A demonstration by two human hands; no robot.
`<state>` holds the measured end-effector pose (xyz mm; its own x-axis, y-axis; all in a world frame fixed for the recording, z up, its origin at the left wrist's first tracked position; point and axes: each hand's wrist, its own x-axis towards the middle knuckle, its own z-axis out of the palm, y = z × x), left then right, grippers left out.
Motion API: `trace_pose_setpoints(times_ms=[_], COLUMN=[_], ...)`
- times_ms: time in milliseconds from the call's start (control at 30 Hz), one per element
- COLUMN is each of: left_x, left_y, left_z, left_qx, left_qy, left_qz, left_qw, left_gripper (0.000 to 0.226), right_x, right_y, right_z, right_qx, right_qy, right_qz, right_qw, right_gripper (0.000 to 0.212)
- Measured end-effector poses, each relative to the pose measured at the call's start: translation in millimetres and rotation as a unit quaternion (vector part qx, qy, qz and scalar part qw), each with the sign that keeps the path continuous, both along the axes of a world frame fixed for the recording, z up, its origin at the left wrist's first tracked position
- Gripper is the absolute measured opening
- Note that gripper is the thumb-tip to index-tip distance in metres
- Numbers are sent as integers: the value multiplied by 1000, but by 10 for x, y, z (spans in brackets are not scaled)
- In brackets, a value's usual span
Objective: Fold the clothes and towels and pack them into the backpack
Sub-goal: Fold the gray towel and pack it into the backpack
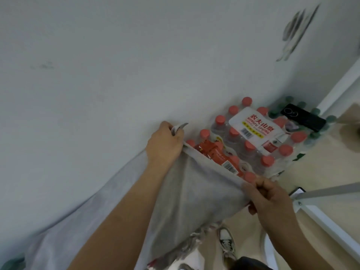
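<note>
Head view: left hand and right hand pinch a plain grey cloth stretched by its top edge, mid-frame.

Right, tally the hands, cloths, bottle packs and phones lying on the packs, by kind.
Hands: 2, the left hand and the right hand
Cloths: 1, the grey cloth that both hands grip
Bottle packs: 2, the red-capped pack and the green-capped pack
Phones: 1, the black phone
Total: 6

Both hands on grey cloth edge, stretched, w/ bottles behind
</note>
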<state>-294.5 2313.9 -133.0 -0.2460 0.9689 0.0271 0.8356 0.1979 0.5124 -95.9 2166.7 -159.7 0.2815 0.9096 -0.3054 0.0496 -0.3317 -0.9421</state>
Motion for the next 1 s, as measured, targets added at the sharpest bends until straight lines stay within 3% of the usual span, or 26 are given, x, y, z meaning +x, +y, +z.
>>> trace_pose_setpoints(times_ms=[133, 200, 267, 400, 467, 600, 700, 933, 1000], left_x=[215, 256, 291, 459, 503, 391, 406, 512, 597], left_y=[131, 160, 236, 414, 387, 60, -349, -420, -505], left_z=[-290, -315, -324, -437, -496, -663, -783, -856, -771], left_qx=[-75, -58, -22, -15, -52, 4, -63, -76, -31], left_qy=[203, 224, 149, -110, -140, 73, 175, 197, 188], left_qz=[-58, -54, -32, -30, -77, -261, -271, -262, -265], left_qw=[975, 971, 988, 993, 986, 962, 945, 942, 945], left_gripper=[45, 42, 34, 24, 14, 44, 65, 61, 54], right_x=[171, 242, 311, 452, 508, 606, 677, 910, 977], right_y=[-55, -50, -21, 76, 133, 215, 261, 347, 363], right_z=[-278, -327, -353, -400, -405, -458, -512, -483, -449], right_qx=[-80, -101, -117, -148, -166, -155, -169, -166, -159], right_qy=[-34, -19, -27, -113, -149, -190, -122, -89, -82], right_qz=[-29, -21, 19, 135, 170, 174, 172, 304, 321], right_qw=[996, 994, 993, 973, 960, 954, 963, 934, 930], right_gripper=[22, 17, 9, 14, 16, 28, 32, 26, 23])
